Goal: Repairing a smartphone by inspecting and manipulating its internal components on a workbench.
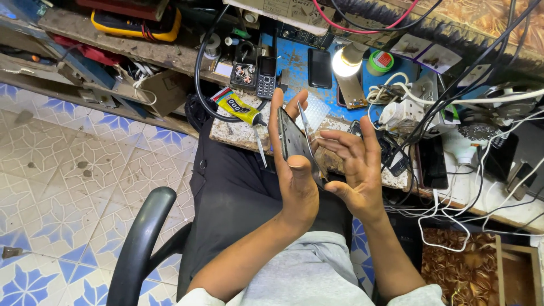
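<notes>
The dark flat phone panel [293, 141] held edge-on hides its face behind the left hand [297, 181], the thin metal tool [306, 127] is partly hidden by the right hand [354, 170], the yellow multimeter [136, 22] is cut by the top edge, and the small parts in the black tray [243, 73] are too tiny to tell.
</notes>
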